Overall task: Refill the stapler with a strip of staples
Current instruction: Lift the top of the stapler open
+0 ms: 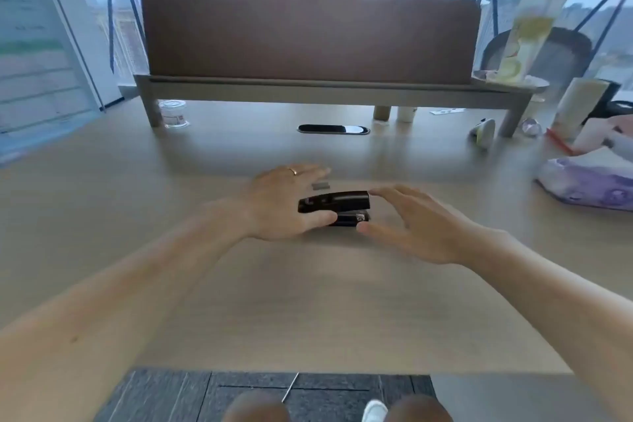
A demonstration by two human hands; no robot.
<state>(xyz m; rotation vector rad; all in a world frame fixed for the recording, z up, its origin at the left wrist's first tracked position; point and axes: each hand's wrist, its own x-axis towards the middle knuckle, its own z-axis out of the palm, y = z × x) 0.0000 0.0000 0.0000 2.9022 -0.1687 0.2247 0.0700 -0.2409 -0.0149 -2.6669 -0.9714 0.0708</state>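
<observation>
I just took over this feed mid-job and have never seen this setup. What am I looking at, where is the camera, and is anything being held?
There is no machine here: a person works with two bare hands, and the single camera sits on their head, looking forward and down. The left hand rests at the back end of a black stapler lying on the wooden desk, thumb against its side. The right hand is spread open at the stapler's front, seemingly not gripping. Just beyond the stapler lies a small grey strip of staples, not yet picked up. A purple tissue pack sits far right.
</observation>
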